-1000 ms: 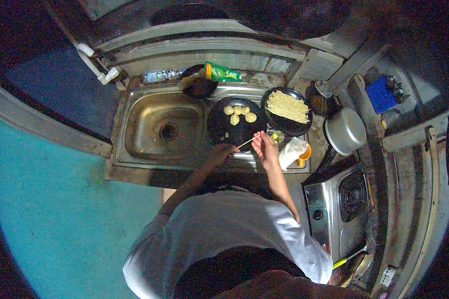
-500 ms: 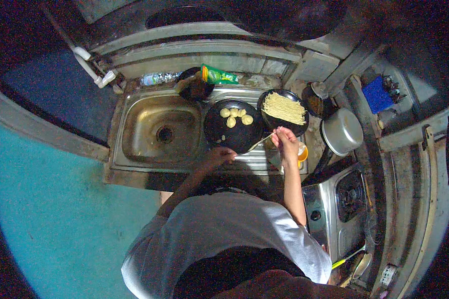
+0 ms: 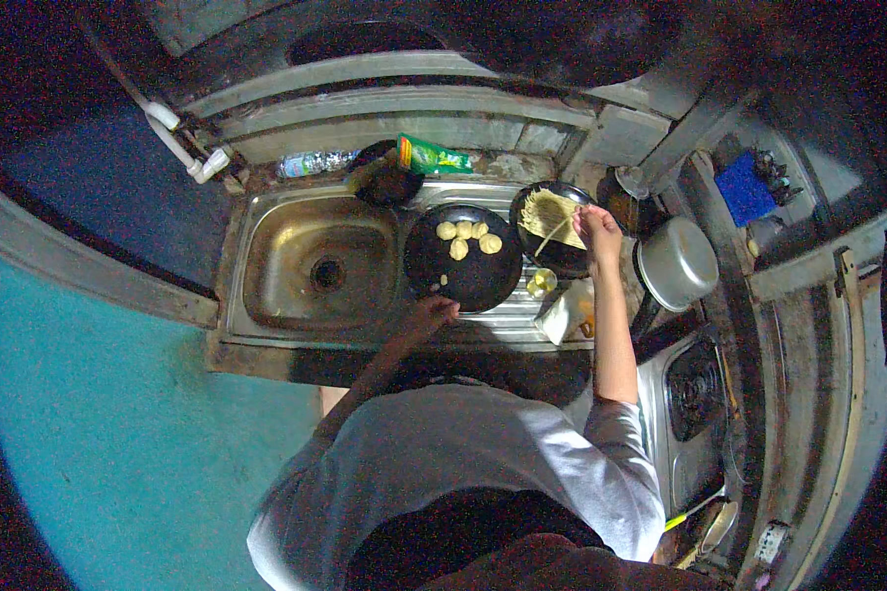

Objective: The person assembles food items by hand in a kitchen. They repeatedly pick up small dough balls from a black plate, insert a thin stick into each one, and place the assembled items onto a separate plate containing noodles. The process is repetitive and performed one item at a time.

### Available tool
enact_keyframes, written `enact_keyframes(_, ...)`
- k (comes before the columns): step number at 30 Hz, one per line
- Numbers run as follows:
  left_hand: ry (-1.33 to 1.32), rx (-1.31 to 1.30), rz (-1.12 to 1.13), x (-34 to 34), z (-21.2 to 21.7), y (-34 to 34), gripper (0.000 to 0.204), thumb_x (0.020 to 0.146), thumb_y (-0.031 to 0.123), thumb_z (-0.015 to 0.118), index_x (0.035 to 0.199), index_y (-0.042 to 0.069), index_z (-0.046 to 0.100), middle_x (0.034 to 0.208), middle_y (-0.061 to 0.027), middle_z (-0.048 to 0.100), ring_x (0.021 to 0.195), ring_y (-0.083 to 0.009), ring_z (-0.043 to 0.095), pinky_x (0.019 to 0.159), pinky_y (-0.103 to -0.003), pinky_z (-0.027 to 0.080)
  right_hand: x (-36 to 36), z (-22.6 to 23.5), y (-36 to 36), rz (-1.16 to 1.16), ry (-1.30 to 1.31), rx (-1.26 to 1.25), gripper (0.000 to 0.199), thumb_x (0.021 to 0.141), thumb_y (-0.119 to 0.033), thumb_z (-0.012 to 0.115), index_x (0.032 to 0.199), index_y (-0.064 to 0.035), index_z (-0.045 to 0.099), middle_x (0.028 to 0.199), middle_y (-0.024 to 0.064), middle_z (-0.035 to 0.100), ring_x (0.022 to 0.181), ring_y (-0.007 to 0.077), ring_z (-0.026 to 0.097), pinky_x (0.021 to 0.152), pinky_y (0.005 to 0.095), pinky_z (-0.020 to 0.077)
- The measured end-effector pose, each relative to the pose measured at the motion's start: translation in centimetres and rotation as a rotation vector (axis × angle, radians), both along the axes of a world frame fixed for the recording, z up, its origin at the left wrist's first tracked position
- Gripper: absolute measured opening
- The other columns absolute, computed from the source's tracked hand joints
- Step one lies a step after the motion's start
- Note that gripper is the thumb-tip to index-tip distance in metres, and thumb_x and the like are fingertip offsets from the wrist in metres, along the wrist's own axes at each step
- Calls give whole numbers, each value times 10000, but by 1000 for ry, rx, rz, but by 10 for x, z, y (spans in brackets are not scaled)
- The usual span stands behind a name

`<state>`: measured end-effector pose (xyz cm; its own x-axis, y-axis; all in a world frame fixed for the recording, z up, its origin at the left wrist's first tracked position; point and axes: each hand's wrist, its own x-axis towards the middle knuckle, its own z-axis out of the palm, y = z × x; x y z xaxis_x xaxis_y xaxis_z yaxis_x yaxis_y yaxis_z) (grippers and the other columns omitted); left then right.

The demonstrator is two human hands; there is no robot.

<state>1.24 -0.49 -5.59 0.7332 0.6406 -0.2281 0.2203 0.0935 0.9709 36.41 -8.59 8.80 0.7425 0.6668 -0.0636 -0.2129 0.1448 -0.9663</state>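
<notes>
Change: right hand (image 3: 598, 229) has gone from the near edge of the pan (image 3: 463, 258) up & right to the plate (image 3: 554, 229) w/ the pale strips (image 3: 547, 212); 1 s ago it was down by the left hand, half a sec ago it was midway.
Stick: thin pale stick (image 3: 560, 232) has travelled w/ the hand; its tip now lies in the strips, not over the pan.
Left hand: left hand (image 3: 432, 313) has barely shifted, still at the pan's near rim.
Right arm pose: stretched forward, forearm nearly straight up the frame, wrist over the plate's right rim, fingers pinched round the stick's end.
Left arm pose: bent, reaching up-right from the body; fingers curled at the rim. Gripping it or just resting – can't tell, too small.
Pan: dark, round, on the drainboard right of the sink (image 3: 315, 266); dough balls (image 3: 468, 236) cluster in its far half.
Plate: just right of the pan, rims nearly touching.
Nearby: steel pot (image 3: 676, 264) right of the plate; small cup (image 3: 540, 284) betw pan & plate, near side.
</notes>
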Motion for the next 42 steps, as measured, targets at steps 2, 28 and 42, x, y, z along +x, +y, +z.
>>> enact_keyframes(2,14,14,7,-3,-11,2,341,872,362,621,963,34,645,867,-44,655,808,-133,603,765,-290,477,5,-13,18,14,-16,62,155,881,-116,597,1003,-29,555,922,88,644,798,162,639,709,267,535)
enact_keyframes(28,72,182,4,-13,-29,9,276,887,303,610,1021,63,631,902,-49,664,826,-138,608,760,-304,488,30,-34,73,39,24,100,114,869,-68,590,965,-13,564,869,108,648,712,154,620,652,274,517)
enact_keyframes(42,263,117,27,-27,18,-1,408,871,408,599,1069,53,633,977,-68,661,928,-190,602,856,-345,454,115,-177,-4,-268,-1067,-1041,158,737,-209,665,839,-89,672,824,153,672,776,306,660,706,403,528)
